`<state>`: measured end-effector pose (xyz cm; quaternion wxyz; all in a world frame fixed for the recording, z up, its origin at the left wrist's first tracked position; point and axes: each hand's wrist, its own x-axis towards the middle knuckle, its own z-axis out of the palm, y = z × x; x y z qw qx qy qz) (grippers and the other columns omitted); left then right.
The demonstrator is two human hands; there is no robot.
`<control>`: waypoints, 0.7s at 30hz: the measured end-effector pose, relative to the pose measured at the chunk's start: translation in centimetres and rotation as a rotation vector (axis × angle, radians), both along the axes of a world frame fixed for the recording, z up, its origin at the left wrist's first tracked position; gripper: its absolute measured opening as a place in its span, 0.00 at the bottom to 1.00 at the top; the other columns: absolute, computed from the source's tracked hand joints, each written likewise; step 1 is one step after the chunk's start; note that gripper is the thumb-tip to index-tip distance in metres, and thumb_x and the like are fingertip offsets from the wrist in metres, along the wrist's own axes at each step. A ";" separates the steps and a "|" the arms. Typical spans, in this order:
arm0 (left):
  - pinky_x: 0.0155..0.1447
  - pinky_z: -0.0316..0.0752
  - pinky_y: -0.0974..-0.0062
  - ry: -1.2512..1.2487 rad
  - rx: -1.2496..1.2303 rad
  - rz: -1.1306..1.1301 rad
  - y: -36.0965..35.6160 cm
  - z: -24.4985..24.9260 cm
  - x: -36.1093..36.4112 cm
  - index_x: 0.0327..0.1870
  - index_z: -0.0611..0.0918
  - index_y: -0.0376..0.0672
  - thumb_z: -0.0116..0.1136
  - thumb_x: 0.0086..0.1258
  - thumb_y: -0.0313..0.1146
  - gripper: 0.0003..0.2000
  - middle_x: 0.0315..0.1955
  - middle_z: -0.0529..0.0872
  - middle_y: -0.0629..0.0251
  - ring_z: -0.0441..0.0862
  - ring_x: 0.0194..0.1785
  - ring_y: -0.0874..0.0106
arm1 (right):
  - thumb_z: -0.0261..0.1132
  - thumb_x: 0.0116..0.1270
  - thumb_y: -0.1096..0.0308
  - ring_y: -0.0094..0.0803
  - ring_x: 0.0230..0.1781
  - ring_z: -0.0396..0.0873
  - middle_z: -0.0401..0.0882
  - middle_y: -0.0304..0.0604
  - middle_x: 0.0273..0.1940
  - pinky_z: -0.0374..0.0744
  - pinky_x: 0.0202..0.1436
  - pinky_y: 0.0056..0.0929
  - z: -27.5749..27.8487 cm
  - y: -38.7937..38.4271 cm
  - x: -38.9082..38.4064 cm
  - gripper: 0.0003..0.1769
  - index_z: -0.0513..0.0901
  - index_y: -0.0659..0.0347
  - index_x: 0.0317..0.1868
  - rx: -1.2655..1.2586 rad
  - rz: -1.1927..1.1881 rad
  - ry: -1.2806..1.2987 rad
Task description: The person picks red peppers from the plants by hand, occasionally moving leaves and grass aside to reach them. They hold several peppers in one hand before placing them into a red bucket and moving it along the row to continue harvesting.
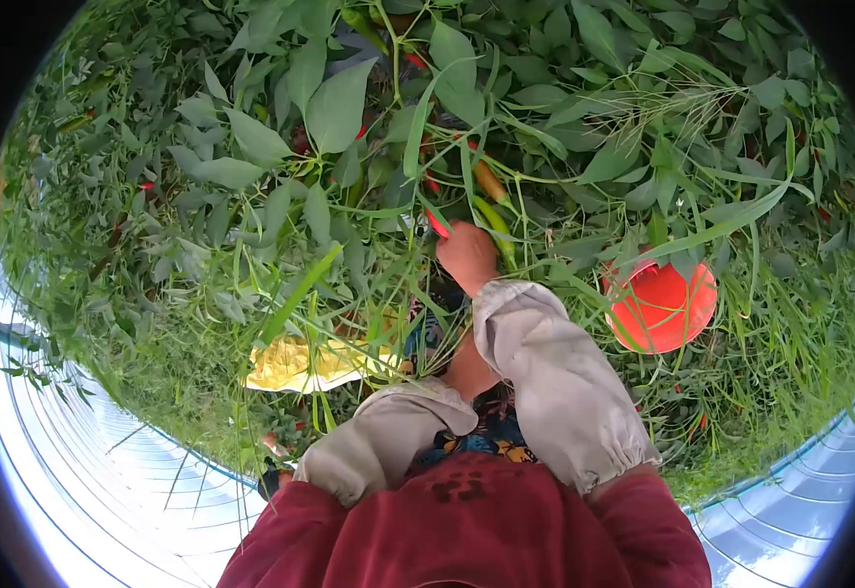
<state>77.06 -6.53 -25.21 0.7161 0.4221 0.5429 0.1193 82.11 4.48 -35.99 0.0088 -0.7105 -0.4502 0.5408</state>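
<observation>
My right hand (467, 257) reaches into the pepper plants, its fingers closed around a red chili pepper (436, 223) that sticks out past the fingertips. Just right of that hand hangs a green chili pepper (495, 227), with an orange-brown one (489, 180) above it. Part of my left hand (470, 368) shows below, close to my body and partly behind the right sleeve (555, 367). Its fingers are hidden, so what it holds, if anything, cannot be seen.
A red bucket (677, 309) stands tilted among the grass on the right. Yellow sheet-like material (315, 365) lies at the lower left. Dense leaves and long grass blades surround my hands, with more red peppers (415, 61) among them.
</observation>
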 end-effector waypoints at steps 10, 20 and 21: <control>0.53 0.74 0.57 0.180 0.009 -0.153 0.8 0.0 -0.6 0.52 0.79 0.38 0.59 0.58 0.33 0.19 0.47 0.83 0.48 0.79 0.50 0.49 | 0.63 0.62 0.62 0.56 0.46 0.80 0.83 0.53 0.44 0.77 0.51 0.44 -14.9 -2.2 -5.7 0.16 0.82 0.56 0.50 0.351 -0.404 0.158; 0.52 0.75 0.58 0.107 -0.146 -0.121 1.3 0.7 -1.2 0.50 0.80 0.38 0.58 0.60 0.31 0.17 0.43 0.83 0.49 0.79 0.47 0.50 | 0.66 0.56 0.66 0.55 0.42 0.81 0.84 0.53 0.39 0.78 0.46 0.41 -17.0 0.9 -5.4 0.21 0.80 0.57 0.52 -0.018 -0.360 0.153; 0.52 0.75 0.58 0.115 -0.137 -0.137 1.1 0.6 -1.1 0.50 0.80 0.38 0.58 0.60 0.31 0.16 0.43 0.83 0.49 0.79 0.47 0.50 | 0.67 0.56 0.66 0.54 0.42 0.81 0.84 0.54 0.39 0.78 0.46 0.41 -16.6 0.1 -5.2 0.22 0.80 0.57 0.53 -0.031 -0.382 0.168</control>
